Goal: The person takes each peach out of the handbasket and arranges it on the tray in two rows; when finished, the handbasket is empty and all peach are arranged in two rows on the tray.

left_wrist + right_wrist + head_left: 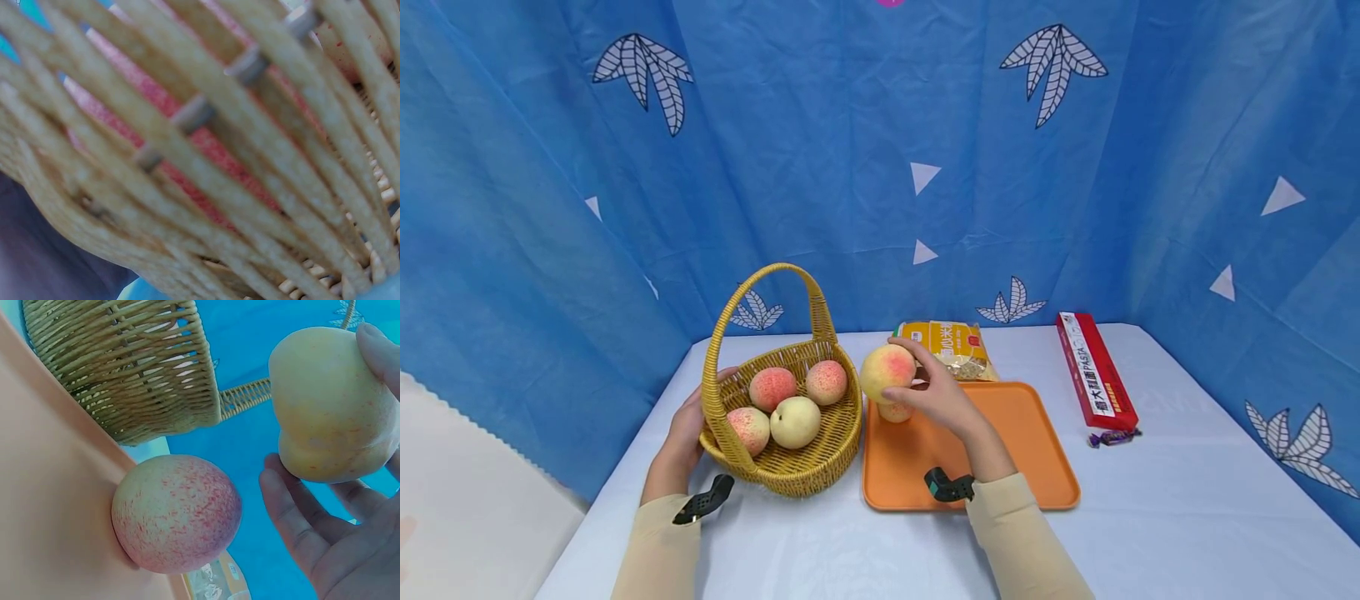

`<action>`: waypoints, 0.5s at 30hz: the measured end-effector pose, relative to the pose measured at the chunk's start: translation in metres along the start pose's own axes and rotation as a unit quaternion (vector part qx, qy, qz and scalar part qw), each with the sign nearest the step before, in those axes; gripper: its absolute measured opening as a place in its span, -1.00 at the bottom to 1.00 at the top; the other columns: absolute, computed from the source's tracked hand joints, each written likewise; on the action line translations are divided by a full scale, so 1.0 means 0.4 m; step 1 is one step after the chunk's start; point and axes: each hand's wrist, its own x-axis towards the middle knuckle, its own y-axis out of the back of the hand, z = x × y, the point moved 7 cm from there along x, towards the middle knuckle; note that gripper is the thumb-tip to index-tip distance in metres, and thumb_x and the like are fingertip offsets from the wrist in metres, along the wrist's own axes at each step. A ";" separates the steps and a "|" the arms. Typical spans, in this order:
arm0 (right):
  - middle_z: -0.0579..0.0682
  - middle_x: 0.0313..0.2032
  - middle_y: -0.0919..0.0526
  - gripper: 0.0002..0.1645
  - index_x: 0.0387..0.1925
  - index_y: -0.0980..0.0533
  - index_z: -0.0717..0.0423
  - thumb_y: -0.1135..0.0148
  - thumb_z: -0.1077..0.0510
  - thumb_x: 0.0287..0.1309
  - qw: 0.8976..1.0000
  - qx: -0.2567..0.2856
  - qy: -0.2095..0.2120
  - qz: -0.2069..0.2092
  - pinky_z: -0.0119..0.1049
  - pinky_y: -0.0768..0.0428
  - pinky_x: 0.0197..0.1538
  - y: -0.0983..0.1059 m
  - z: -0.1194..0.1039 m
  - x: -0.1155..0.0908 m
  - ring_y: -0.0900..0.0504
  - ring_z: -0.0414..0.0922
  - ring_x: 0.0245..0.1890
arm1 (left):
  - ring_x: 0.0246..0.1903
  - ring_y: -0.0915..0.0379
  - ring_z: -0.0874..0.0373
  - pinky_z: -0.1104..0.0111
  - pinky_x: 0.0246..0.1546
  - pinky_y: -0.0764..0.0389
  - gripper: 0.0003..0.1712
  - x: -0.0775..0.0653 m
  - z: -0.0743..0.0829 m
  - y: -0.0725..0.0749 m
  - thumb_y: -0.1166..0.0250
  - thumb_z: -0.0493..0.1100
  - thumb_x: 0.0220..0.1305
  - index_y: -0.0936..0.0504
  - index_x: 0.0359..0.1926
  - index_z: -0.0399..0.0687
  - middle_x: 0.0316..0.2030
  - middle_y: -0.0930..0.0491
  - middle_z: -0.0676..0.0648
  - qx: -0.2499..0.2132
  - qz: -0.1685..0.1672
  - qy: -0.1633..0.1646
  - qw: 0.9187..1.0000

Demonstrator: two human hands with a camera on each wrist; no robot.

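Observation:
My right hand [934, 390] holds a pale yellow peach with a pink blush [882, 375] between thumb and fingers, raised over the left part of an orange tray [1000, 450]. Another peach, pink-speckled [178, 514], rests on the tray under it, mostly covered by the held one in the head view. At the left, my left hand [687, 425] grips the side of a wicker basket [820, 475], with fingertips at the rim. Several peaches lie in the basket, among them a red one [772, 389] and a pale one [795, 422]. The left wrist view shows only close basket weave [187, 125] with red fruit behind it.
A yellow bag of grain [951, 343] lies behind the tray. To the right are a red pasta box [1097, 375] and a small purple wrapped candy [1114, 437]. The basket's tall arched handle [718, 333] rises above its rim. A blue curtain [880, 167] hangs behind the table.

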 end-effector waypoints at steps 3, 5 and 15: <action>-0.01 0.26 -0.45 -0.11 0.43 -0.26 -0.38 -0.47 0.02 0.13 1.000 -0.006 0.001 -0.001 -0.06 -0.63 0.15 0.003 0.000 0.000 -0.57 0.04 0.09 | 0.53 0.12 0.02 0.01 0.53 0.07 -0.38 0.000 -0.001 0.004 0.31 0.26 0.55 -0.21 0.51 0.34 0.56 -0.01 -0.05 0.001 0.003 -0.005 1.000; -0.03 0.28 -0.44 -0.11 0.42 -0.25 -0.41 -0.47 0.02 0.13 1.000 -0.011 -0.003 -0.002 -0.04 -0.61 0.18 0.004 0.002 0.000 -0.57 0.04 0.10 | 0.54 0.14 0.00 -0.02 0.54 0.10 -0.39 -0.001 -0.001 0.006 0.31 0.25 0.55 -0.22 0.51 0.35 0.56 0.01 -0.05 0.003 0.004 -0.008 1.000; 0.00 0.30 -0.44 -0.14 0.44 -0.26 -0.38 -0.44 0.03 0.17 1.000 -0.019 -0.001 0.009 0.02 -0.59 0.18 0.027 0.012 -0.001 -0.56 0.07 0.09 | 0.55 0.17 -0.01 -0.02 0.54 0.11 -0.38 -0.002 0.000 0.008 0.30 0.28 0.54 -0.24 0.50 0.37 0.57 0.02 -0.05 0.003 0.004 -0.008 1.000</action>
